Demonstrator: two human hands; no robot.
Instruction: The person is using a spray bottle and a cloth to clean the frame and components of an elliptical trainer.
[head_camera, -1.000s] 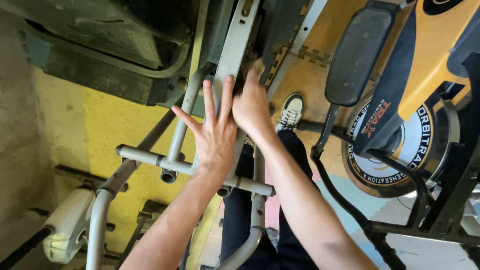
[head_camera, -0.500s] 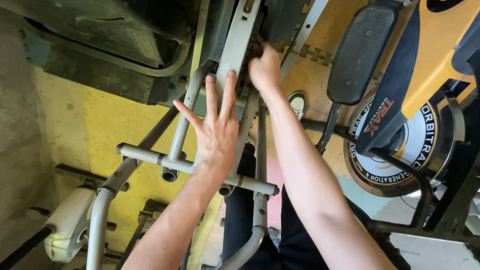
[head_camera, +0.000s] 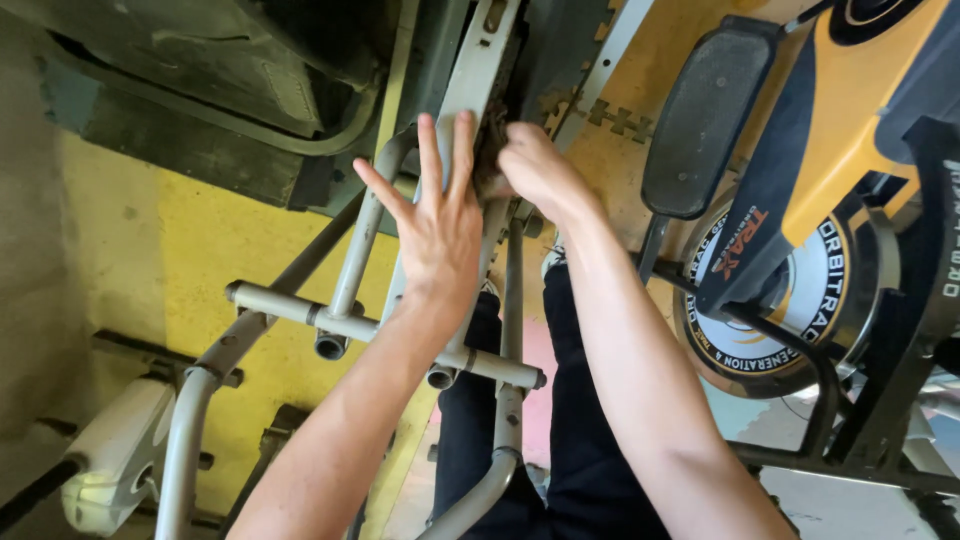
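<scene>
An orange-and-black exercise machine (head_camera: 840, 150) stands to the right, and grey frame tubes (head_camera: 340, 322) cross below. The left hand (head_camera: 440, 225) lies open, fingers spread flat on the grey upright bar (head_camera: 470, 80). The right hand (head_camera: 535, 170) is closed on something brownish (head_camera: 492, 135) beside that bar, possibly a rag.

Hands on the frame, machines to either side

The left hand (head_camera: 438, 225) lies flat on the upright flat bar (head_camera: 470, 85) of a tubular exercise frame (head_camera: 345, 265), fingers spread. Just to its right, the right hand (head_camera: 535, 170) is closed against the same bar's far edge, the two hands almost touching. A cross tube (head_camera: 290, 308) runs below the left wrist, across the frame. The person's legs (head_camera: 480, 420) stand beneath, between the frame's lower tubes. To the right stands another exercise machine, its pedal (head_camera: 700, 115) nearest the right forearm and its flywheel disc (head_camera: 790, 320) behind it. Foam floor mats (head_camera: 200, 250) lie under everything.
</scene>
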